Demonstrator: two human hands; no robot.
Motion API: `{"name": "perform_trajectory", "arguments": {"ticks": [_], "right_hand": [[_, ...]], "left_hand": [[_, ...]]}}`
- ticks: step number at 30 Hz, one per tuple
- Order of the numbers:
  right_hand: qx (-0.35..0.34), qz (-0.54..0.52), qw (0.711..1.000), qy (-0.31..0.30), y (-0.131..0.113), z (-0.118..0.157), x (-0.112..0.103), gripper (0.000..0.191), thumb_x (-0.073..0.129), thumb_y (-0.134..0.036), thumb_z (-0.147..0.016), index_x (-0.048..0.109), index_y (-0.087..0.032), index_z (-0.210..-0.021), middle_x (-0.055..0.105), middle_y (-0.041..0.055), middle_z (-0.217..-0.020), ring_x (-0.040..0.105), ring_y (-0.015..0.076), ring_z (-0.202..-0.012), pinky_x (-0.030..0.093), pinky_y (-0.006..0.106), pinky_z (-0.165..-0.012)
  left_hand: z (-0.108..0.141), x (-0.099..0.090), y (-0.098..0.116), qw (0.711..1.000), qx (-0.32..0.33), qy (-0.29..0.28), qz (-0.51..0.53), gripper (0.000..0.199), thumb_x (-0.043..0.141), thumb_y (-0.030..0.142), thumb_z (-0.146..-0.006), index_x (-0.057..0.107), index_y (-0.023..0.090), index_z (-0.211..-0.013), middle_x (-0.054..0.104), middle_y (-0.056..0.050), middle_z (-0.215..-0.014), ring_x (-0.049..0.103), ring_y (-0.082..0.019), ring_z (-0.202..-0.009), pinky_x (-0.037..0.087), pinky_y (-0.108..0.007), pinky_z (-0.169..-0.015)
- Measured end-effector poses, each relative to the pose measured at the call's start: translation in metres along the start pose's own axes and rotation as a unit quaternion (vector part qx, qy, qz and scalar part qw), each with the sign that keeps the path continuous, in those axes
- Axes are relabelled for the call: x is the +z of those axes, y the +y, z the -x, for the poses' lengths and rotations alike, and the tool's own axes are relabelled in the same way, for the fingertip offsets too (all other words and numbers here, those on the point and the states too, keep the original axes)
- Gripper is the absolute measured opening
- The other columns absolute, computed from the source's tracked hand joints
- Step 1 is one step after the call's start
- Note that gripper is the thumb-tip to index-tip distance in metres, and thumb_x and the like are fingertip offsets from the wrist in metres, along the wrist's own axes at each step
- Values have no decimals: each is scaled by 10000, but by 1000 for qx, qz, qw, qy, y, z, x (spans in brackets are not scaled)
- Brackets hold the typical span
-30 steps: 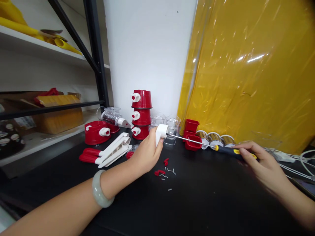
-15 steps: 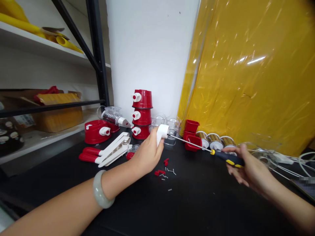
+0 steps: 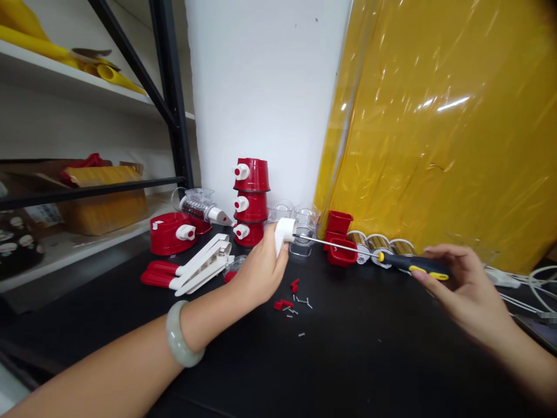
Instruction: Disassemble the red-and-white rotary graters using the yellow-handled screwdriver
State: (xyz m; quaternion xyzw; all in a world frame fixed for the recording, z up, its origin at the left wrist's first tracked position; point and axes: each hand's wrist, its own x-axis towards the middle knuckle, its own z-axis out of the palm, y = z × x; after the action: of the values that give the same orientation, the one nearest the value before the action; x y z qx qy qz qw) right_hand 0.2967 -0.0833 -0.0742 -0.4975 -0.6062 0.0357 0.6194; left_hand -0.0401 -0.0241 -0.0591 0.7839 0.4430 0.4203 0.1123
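Note:
A white plastic part is gripped in my left hand, its round end turned to the right. The metal shaft of a screwdriver reaches into that end; the tip is hidden inside. My right hand holds the black and yellow handle, fingers above and thumb below. Beneath my left hand, several small screws and small red pieces lie on the black table.
Left of my left hand lie white handles with red grips and a red base. Behind stand stacked red bases, clear cups, red containers and grater drums. White cables lie at right.
My right hand has shifted right and its grip on the screwdriver handle has changed, with the fingers now over the top. The white part has moved slightly left and up.

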Motion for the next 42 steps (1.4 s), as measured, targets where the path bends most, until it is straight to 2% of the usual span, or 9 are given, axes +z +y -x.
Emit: {"name": "perform_trajectory", "arguments": {"ticks": [4, 7, 9, 12, 15, 20, 27, 34, 42], "right_hand": [[125, -160, 979, 0, -13, 0, 5, 568, 890, -372, -573, 588, -335, -1052, 628, -30, -967, 616, 127, -821, 509, 181, -683], [184, -232, 955, -25, -11, 0, 7, 452, 743, -576, -725, 609, -304, -1060, 670, 4, -942, 648, 153, -818, 542, 232, -723], [204, -193, 957, -70, -6, 0, 5, 487, 544, -705, -822, 597, -284, -1061, 661, 8, -772, 630, 174, -623, 533, 280, -560], [183, -26, 975, -120, 1, -2, 1, 512, 477, -730, -842, 603, -259, -997, 568, -18, -611, 504, 159, -445, 415, 278, -400], [122, 31, 988, -86, 0, -2, -2, 452, 554, -686, -826, 600, -261, -972, 567, -15, -707, 509, 148, -536, 448, 263, -464], [64, -19, 997, -41, -8, 1, -3, 384, 729, -568, -742, 605, -300, -987, 628, 3, -973, 602, 167, -838, 511, 227, -653], [206, -283, 937, 10, -17, -4, -1, 669, 907, -303, -562, 582, -402, -1139, 638, -59, -865, 645, 117, -776, 541, 184, -758], [227, -139, 961, -76, -7, 2, 5, 455, 579, -694, -804, 638, -263, -937, 532, -25, -584, 462, 132, -441, 399, 227, -376], [118, -46, 990, -64, -10, -6, -11, 489, 738, -594, -713, 585, -311, -1080, 627, 11, -861, 579, 172, -671, 450, 245, -492]], "left_hand": [[3, 4, -3, 1000, 9, -7, 22, 436, 351, 368, -981, 345, 136, -1351, 640, -90, -906, 662, -229, -786, 533, -415, -784], [4, 6, -4, 999, 13, -1, 31, 447, 348, 373, -982, 337, 131, -1357, 641, -82, -884, 662, -223, -779, 533, -411, -793], [4, 6, -3, 1000, 11, -4, 27, 447, 344, 368, -982, 333, 130, -1361, 640, -79, -872, 662, -223, -776, 532, -412, -797], [4, 5, -2, 1000, 8, -14, 15, 443, 337, 361, -984, 329, 133, -1364, 637, -79, -869, 664, -228, -779, 532, -415, -792], [3, 4, -1, 1000, 9, -19, 3, 428, 333, 352, -985, 335, 135, -1354, 637, -84, -887, 667, -236, -794, 530, -416, -793], [0, 1, -2, 1000, 7, 5, -10, 402, 337, 350, -987, 356, 140, -1328, 636, -91, -917, 664, -235, -800, 528, -415, -790], [5, -1, 5, 1000, 28, 5, -6, 448, 350, 344, -986, 328, 134, -1382, 641, -104, -929, 665, -240, -779, 518, -441, -811], [3, 0, 3, 1000, 14, 8, -2, 449, 353, 326, -982, 342, 117, -1378, 644, -110, -924, 665, -240, -778, 518, -444, -821], [1, 0, 2, 1000, 5, 0, -8, 404, 342, 327, -984, 359, 126, -1334, 637, -109, -931, 663, -233, -767, 528, -423, -777]]}}
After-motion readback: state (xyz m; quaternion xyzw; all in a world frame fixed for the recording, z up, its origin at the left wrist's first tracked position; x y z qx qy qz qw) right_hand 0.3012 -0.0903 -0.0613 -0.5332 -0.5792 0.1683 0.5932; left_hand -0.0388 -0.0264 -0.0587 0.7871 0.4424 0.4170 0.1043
